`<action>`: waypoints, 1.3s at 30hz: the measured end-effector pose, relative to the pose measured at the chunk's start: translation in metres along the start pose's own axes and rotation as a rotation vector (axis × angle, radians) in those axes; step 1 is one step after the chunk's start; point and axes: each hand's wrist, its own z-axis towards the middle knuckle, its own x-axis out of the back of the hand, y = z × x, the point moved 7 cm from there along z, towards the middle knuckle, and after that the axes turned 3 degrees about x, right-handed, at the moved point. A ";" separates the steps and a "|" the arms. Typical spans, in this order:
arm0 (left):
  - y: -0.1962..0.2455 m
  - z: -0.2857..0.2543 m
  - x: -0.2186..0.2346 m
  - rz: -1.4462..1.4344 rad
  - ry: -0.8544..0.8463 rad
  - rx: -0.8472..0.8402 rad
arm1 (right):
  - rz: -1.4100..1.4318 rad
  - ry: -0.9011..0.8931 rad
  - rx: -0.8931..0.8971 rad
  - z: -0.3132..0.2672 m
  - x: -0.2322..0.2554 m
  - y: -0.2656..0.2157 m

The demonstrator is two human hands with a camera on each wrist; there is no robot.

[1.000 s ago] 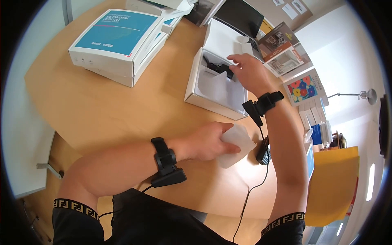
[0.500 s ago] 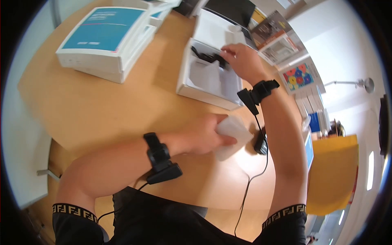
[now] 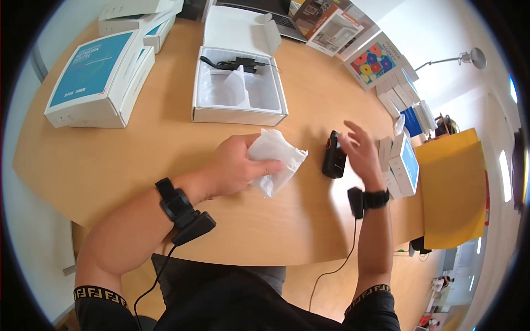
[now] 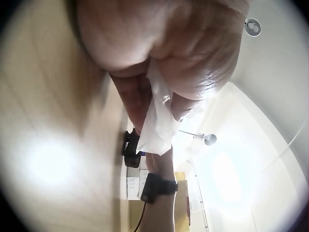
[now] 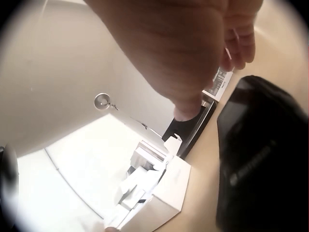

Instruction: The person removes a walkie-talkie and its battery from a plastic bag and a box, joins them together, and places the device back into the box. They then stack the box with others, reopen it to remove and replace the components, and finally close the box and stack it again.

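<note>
My left hand (image 3: 229, 165) grips a crumpled, translucent white pouch (image 3: 273, 160) above the table, thumb on the near side. In the left wrist view the pouch (image 4: 158, 121) hangs between thumb and fingers. My right hand (image 3: 361, 154) is just right of a black handheld device (image 3: 333, 160) with an orange mark on its side, fingers loosely extended and holding nothing. The right wrist view shows that device (image 5: 263, 159) large and close beside the hand (image 5: 178, 53). Beyond the pouch, an open white box (image 3: 238, 115) contains a black power adapter (image 3: 244, 64) with its cable in the back compartment.
Teal-and-white boxes (image 3: 88, 69) are stacked at the left, with more (image 3: 402, 165) to the right. A laptop (image 3: 284, 19) and upright books (image 3: 372, 60) line the far side. Cables (image 3: 337, 265) trail from both wrist cameras. A yellow sheet (image 3: 452, 187) hangs at the right.
My right hand has left the adapter at the box and come back toward me, beside the black device. The left hand keeps the pouch. The head view has shifted, moving the box left in frame.
</note>
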 end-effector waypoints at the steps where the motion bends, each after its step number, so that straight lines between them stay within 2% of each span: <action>1: 0.001 0.000 -0.002 0.010 -0.008 0.004 | 0.017 -0.014 0.033 -0.015 -0.005 -0.002; 2: 0.004 -0.001 -0.002 0.002 -0.001 -0.008 | 0.021 -0.032 0.086 -0.026 -0.013 -0.013; 3: 0.007 -0.003 -0.004 -0.004 0.005 -0.018 | -0.143 -0.055 0.105 -0.040 -0.017 -0.025; 5: 0.010 -0.004 -0.009 0.012 0.020 -0.016 | -0.226 -0.038 0.068 -0.057 -0.029 -0.046; 7: 0.012 -0.006 -0.011 0.037 0.036 -0.015 | -0.203 0.041 0.070 -0.059 -0.035 -0.039; 9: 0.015 -0.007 -0.008 0.246 0.109 -0.051 | -0.183 0.125 0.075 -0.054 -0.035 -0.028; 11: 0.015 -0.007 -0.011 0.301 0.121 -0.071 | 0.100 0.170 0.016 -0.048 -0.027 -0.019; 12: 0.015 -0.008 -0.012 0.329 0.142 -0.092 | 0.229 0.186 -0.126 -0.052 -0.024 -0.010; 13: 0.013 -0.008 -0.016 0.352 0.128 -0.093 | 0.245 0.206 -0.134 -0.051 -0.023 -0.001; 15: 0.012 -0.008 -0.021 0.350 0.124 -0.110 | 1.184 0.356 -0.235 -0.049 -0.030 0.034; 16: 0.010 -0.006 -0.021 0.376 0.106 -0.118 | 1.377 0.341 -0.252 -0.049 -0.029 0.030; 17: 0.009 -0.006 -0.026 0.309 0.061 -0.109 | 1.396 0.364 -0.244 -0.051 -0.023 0.031; 19: 0.009 -0.004 -0.033 0.267 0.000 -0.100 | 1.685 0.233 -0.373 -0.054 -0.028 0.035; 21: 0.006 0.000 -0.040 0.295 -0.034 -0.066 | 1.751 0.215 -0.340 -0.054 -0.030 0.052; 25: 0.003 0.010 -0.052 0.405 -0.008 -0.063 | 1.784 0.182 -0.312 -0.053 -0.035 0.050; 28: -0.007 0.025 -0.051 0.468 0.074 -0.091 | 1.827 0.125 -0.263 -0.054 -0.037 0.035; 29: -0.004 0.030 -0.050 0.639 0.145 -0.186 | 1.836 0.129 -0.255 -0.055 -0.037 0.032; 30: 0.000 0.032 -0.050 0.808 0.217 -0.284 | 1.847 0.101 -0.221 -0.056 -0.036 0.026; 31: 0.007 0.032 -0.057 0.818 0.215 -0.288 | 1.858 0.073 -0.188 -0.056 -0.035 0.021; 32: 0.018 0.028 -0.062 0.886 0.283 -0.327 | 1.866 0.075 -0.182 -0.057 -0.034 0.018; 33: 0.029 0.024 -0.065 0.953 0.350 -0.364 | 1.886 0.025 -0.136 -0.058 -0.033 0.012; 34: 0.032 0.025 -0.067 0.960 0.350 -0.362 | 1.903 -0.028 -0.093 -0.060 -0.032 0.005; 35: 0.038 0.022 -0.066 0.897 0.401 -0.432 | 1.908 -0.036 -0.096 -0.062 -0.032 0.001; 36: 0.044 0.016 -0.063 0.833 0.459 -0.496 | 1.921 -0.100 -0.023 -0.064 -0.031 -0.010; 37: 0.045 0.015 -0.061 0.838 0.474 -0.478 | 1.935 -0.168 0.046 -0.067 -0.032 -0.023; 38: 0.041 0.017 -0.058 0.576 0.399 -0.432 | 1.947 -0.190 0.033 -0.070 -0.037 -0.030; 39: 0.038 0.019 -0.057 0.315 0.328 -0.388 | 1.946 -0.290 0.091 -0.073 -0.040 -0.043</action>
